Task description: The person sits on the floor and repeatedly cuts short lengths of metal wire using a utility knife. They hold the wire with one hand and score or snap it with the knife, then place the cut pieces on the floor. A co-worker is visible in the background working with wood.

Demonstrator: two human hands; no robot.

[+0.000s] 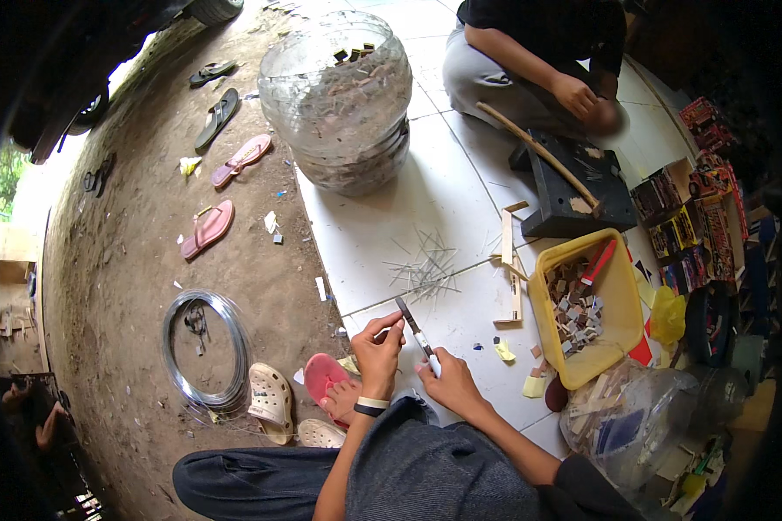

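Note:
My right hand (452,382) grips a slim hand tool (419,337) with a dark tip and a white-and-blue handle, its tip pointing away from me. Close by the tip, the thumb and fingers of my left hand (380,347) are pinched together. Whatever they hold is too small to make out. Just beyond both hands, a loose pile of short straight wire pieces (423,267) lies on the white tiles (347,247).
A wire coil (172,352) and several sandals (210,229) lie on dirt to the left. Ahead stands a big clear plastic container (334,108). At right are a yellow basin (627,300) of small pieces, a dark block (552,208) with a stick (539,149), and a seated person (530,65).

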